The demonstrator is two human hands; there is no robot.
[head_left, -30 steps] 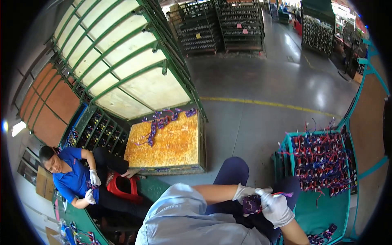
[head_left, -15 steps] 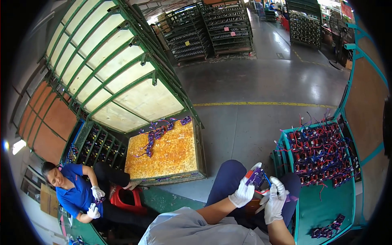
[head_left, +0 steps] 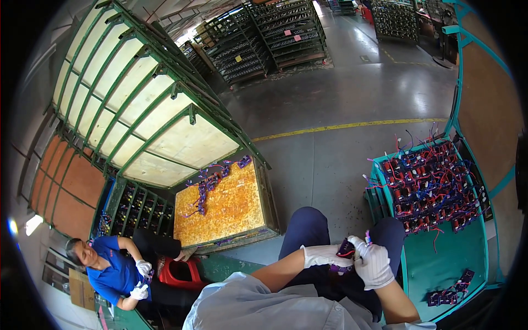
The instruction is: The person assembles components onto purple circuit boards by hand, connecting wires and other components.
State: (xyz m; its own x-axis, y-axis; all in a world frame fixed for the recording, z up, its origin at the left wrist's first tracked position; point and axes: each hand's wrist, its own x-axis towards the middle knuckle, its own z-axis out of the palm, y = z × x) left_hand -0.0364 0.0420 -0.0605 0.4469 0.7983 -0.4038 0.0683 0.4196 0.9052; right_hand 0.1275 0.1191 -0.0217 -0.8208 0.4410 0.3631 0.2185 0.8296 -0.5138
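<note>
White-gloved and closed, my left hand (head_left: 324, 256) grips a small purple wired part (head_left: 344, 251) with dark and red portions above my lap. Against its right side is my right hand (head_left: 375, 268), also gloved, with fingers bent together. A short purple-and-white end (head_left: 368, 236) sticks up by those fingers. The glove hides most of what they pinch, so I cannot make it out. Part of the purple piece shows below my left fingers.
Right of my knees, a teal table (head_left: 448, 258) bears rows of wired purple-and-red parts (head_left: 432, 184) and a small group (head_left: 451, 289) at its near end. Similar parts lie on a mottled yellow board (head_left: 231, 203). On the left, a co-worker (head_left: 118, 269) sits near a red stool (head_left: 181, 273).
My hands have come closer together and lower over my lap. The purple part has turned and is more covered by the gloves. The whole view has shifted slightly.
</note>
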